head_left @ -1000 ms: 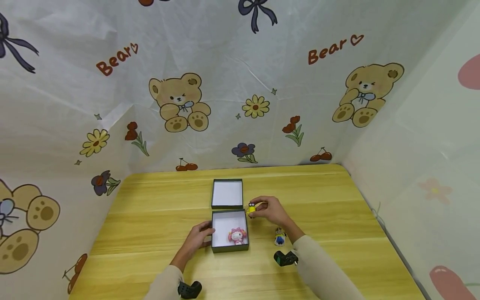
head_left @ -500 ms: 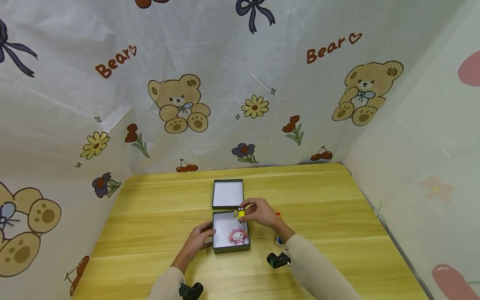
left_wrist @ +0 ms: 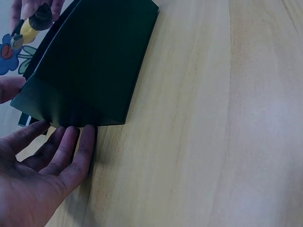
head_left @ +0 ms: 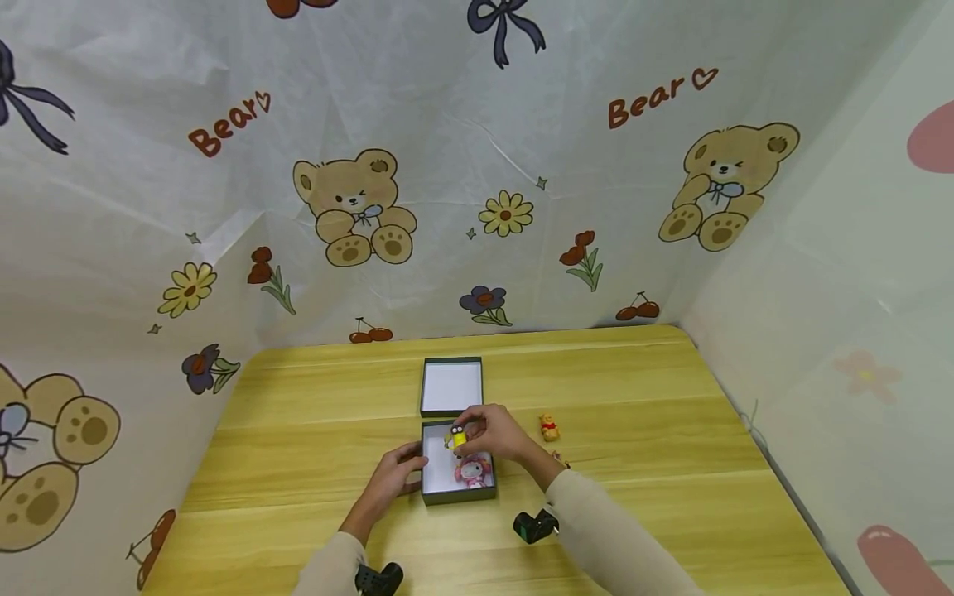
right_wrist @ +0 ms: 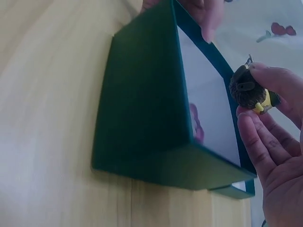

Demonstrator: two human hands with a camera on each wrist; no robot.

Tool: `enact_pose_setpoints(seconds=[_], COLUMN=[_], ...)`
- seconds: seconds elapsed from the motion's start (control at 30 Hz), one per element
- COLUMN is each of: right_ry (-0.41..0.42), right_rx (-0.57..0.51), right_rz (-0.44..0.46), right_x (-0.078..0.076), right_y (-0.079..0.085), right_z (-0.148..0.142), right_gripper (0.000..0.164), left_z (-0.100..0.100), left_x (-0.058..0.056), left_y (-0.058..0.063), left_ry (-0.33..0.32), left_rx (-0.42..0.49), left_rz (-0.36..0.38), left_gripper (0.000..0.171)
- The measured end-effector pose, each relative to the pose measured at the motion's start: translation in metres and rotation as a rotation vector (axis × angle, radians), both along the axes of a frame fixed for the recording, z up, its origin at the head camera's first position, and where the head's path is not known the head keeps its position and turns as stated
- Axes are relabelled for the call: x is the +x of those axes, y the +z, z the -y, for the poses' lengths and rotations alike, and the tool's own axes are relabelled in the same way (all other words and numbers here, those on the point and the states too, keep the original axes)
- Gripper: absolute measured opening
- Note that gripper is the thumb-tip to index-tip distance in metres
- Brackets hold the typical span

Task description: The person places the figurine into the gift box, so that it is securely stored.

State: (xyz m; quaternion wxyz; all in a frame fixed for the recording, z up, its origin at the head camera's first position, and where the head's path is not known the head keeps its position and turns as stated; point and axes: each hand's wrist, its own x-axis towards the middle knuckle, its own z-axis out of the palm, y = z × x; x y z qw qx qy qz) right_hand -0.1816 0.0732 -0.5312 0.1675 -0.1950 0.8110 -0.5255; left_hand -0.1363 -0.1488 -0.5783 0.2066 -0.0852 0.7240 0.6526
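My right hand [head_left: 498,432] pinches a small yellow Minion figurine [head_left: 459,439] between thumb and fingers, above the inside of an open dark green box [head_left: 459,498]. The figurine's dark, round top [right_wrist: 246,90] faces the right wrist camera. Inside the box, toward its front right, lies a pink-and-white character figurine [head_left: 472,472], partly covered by the right hand's fingers in the head view. My left hand [head_left: 395,470] holds the box by its left wall, thumb over the rim and fingers [left_wrist: 84,146] against the outer side.
The box lid [head_left: 451,387], white inside, lies directly behind the box. A Winnie-the-Pooh figurine [head_left: 549,427] stands on the wooden table [head_left: 656,463] to the right. Another small figurine [head_left: 560,459] is mostly hidden by the right forearm. A bear-print sheet [head_left: 447,273] hangs behind.
My right hand has carried the Minion figurine leftward from beside the box to over its inside. The left hand has stayed at the box. The Pooh figurine has come into sight.
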Motion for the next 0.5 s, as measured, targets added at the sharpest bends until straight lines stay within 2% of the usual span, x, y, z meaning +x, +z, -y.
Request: enact_pose_setpoints(seconds=[0.5], right_ry=[0.007], right_rx=[0.060], right_rz=[0.011], right_x=[0.006], right_y=[-0.007], right_z=[0.025], right_gripper=[0.032], left_z=[0.001], left_x=[-0.001], left_y=[0.002], left_ry=[-0.012], left_rx=[0.014], left_rz=[0.008], left_gripper=[0.057])
